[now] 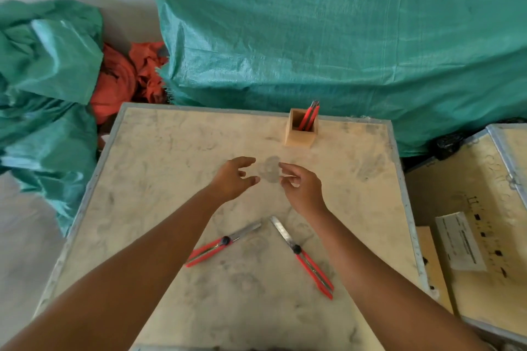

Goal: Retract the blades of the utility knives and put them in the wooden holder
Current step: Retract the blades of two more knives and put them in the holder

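Note:
Two red utility knives lie on the wooden crate top (171, 168) with their blades out. The left knife (216, 246) points up and right; the right knife (306, 261) points up and left. A small wooden holder (299, 135) stands near the far edge with red knives (309, 117) upright inside it. My left hand (232, 179) and my right hand (302, 188) hover side by side over the middle of the crate, between the holder and the loose knives. Both hands have spread fingers and hold nothing.
Green tarpaulin-covered bundles (342, 51) lie behind the crate and at the left (48, 71), with orange cloth (122, 80) between them. A second metal-edged crate (490, 208) with a paper label (459, 242) stands at the right.

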